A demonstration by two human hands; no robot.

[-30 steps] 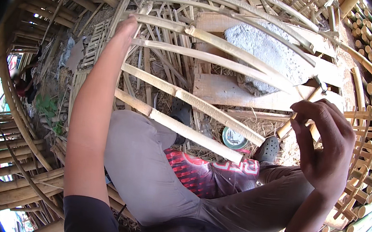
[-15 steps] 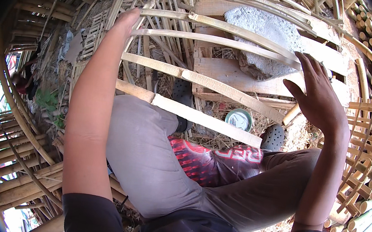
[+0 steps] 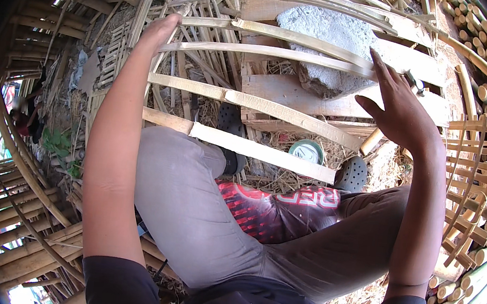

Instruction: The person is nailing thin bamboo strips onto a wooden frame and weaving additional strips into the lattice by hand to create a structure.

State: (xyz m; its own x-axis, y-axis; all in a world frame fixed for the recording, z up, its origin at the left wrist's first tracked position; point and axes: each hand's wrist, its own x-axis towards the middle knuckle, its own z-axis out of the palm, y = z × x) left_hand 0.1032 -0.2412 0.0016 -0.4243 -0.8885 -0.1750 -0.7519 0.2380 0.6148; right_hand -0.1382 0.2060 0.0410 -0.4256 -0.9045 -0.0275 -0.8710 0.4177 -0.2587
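Note:
Several pale split-bamboo strips run left to right in spaced rows before me, the nearest one just above my knees. At the left ends of the upper strips is my left hand, seen from its side with the fingers mostly hidden. My right hand is open at the right ends, thumb apart from the stretched fingers, fingertips against or just over the second strip's end. A hammer lies partly beneath that hand, its wooden handle toward me. Under the upper strips rests a rough grey stone block.
Wooden boards lie beneath the block. A green-rimmed round tin stands near my grey clog. To the right are a bamboo lattice and stacked bamboo poles. Another person is at the far left.
The scene has shifted slightly left in view. My right hand has tilted a little, and the hammer's head now shows beside it. The strips keep nearly the same arrangement.

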